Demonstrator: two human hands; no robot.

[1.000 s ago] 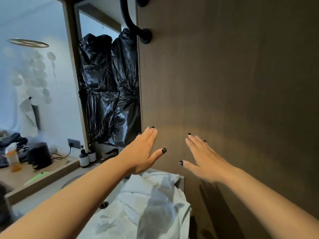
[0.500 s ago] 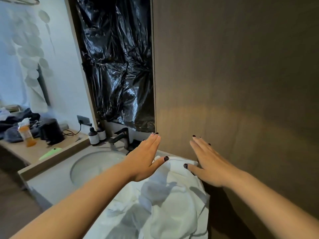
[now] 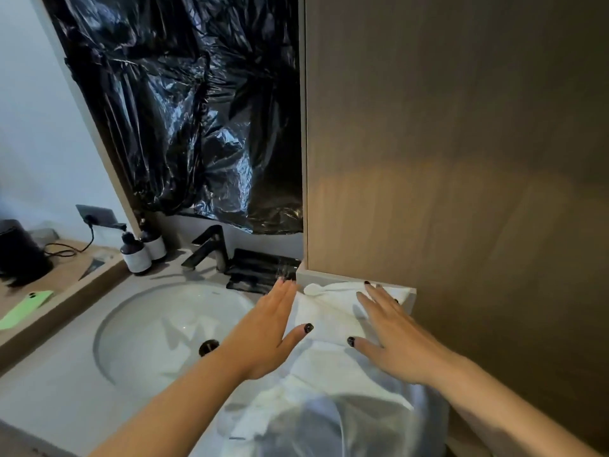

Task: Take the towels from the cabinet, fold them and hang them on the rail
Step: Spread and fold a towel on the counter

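Note:
A crumpled white towel (image 3: pixel 333 384) lies on the counter at the right end, beside the sink, against the brown wood panel (image 3: pixel 461 159). My left hand (image 3: pixel 267 334) hovers flat with straight fingers over the towel's left edge. My right hand (image 3: pixel 395 338) is spread flat over the towel's far right part, fingers straight, close to or touching the cloth. Neither hand holds anything. The rail is out of view.
A round white sink (image 3: pixel 164 328) with a black faucet (image 3: pixel 207 249) lies left of the towel. Two dark bottles (image 3: pixel 140 252) stand behind it. Black plastic sheeting (image 3: pixel 184 110) covers the mirror area. A green phone (image 3: pixel 26 308) rests on the wooden ledge at the left.
The view has tilted down from the wall and the black rail to the counter. Both hands have lowered from the wood panel to the white towel.

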